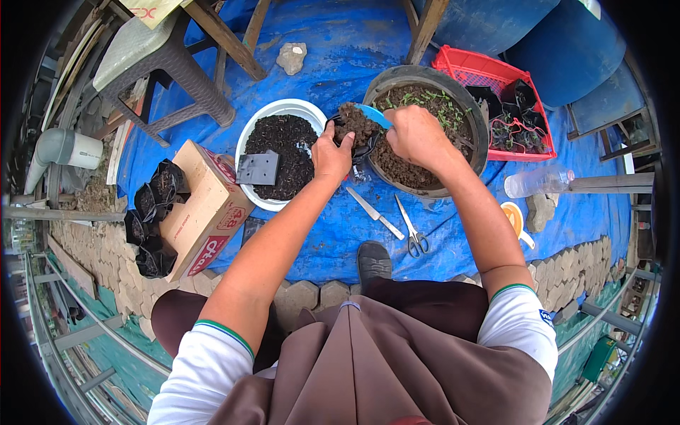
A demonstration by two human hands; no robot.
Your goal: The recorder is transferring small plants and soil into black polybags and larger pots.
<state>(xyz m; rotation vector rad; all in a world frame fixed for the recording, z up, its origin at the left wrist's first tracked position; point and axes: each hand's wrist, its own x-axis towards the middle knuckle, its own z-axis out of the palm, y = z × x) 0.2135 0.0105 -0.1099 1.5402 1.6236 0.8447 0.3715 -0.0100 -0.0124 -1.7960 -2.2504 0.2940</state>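
Note:
My left hand (330,152) grips a black plastic planting bag (364,151) between the two tubs. In my right hand (417,135) is a blue trowel (375,115), its blade at the mouth of the bag. Brown soil (355,125) is heaped at the blade and over the bag's opening. To the right stands a large dark round tub (481,125) with soil and small green seedlings (425,101). A white basin (245,135) of dark potting mix (281,141) lies to the left, with a flat black plastic bag (258,168) across its rim.
A knife (375,213) and scissors (412,228) lie on the blue tarp (324,239). A red crate (494,58) holds potted plants. Filled black bags (154,212) stand beside a cardboard box (204,212). A plastic bottle (537,181), an orange-and-white cup (514,219) and a stool (183,71) are nearby.

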